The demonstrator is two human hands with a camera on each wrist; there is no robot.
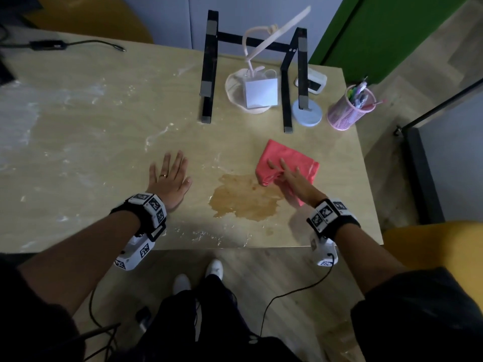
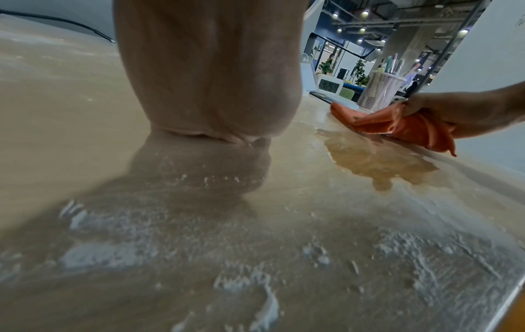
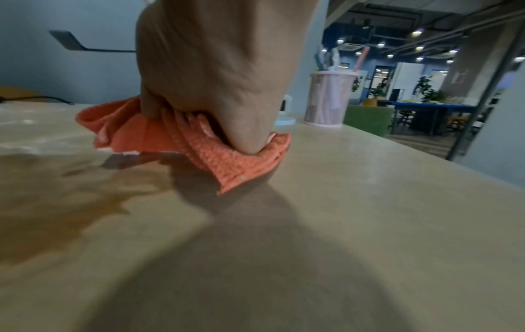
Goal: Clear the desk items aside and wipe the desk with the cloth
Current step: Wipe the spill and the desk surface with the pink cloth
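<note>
Hands: right hand [image 1: 292,178] pinches the cloth [image 1: 287,160] at its near edge; left hand [image 1: 170,176] lies flat and open, holding nothing. Cloth sits on the counter [image 1: 104,131] beside the spill [image 1: 243,197], long axis running near-right to far-left. Risk: a bunched cloth may smear the liquid rather than absorb it.

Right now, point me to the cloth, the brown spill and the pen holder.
cloth [image 1: 285,155]: head view, on the flat pink fold beyond the fingers.
brown spill [image 1: 243,198]: head view, middle of the puddle on the desk.
pen holder [image 1: 347,111]: head view, on its pink mesh wall.
</note>
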